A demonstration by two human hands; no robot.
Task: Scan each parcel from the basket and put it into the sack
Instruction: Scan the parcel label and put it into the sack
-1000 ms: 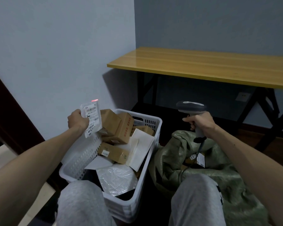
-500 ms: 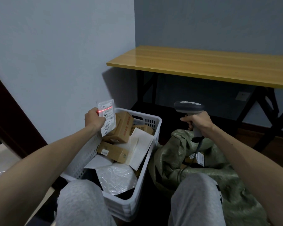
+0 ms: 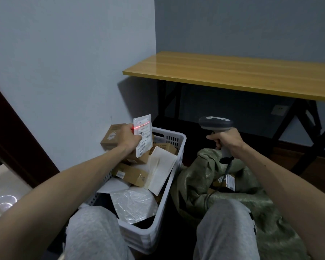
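1. Grey walls [image 3: 64,62] meet behind a wooden table [image 3: 233,76] at two o'clock.
2. Left hand [image 3: 129,138] grips a white parcel [image 3: 144,139] upright above the basket [image 3: 178,147], parcel at the hand's three o'clock, red scan line [image 3: 142,126] across it.
3. Right hand [image 3: 226,140] clasps the scanner [image 3: 215,123] over the green sack [image 3: 195,177].

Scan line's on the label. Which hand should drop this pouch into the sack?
Left. The left hand holds the white pouch; the right hand is nearer the green sack but grips the scanner.
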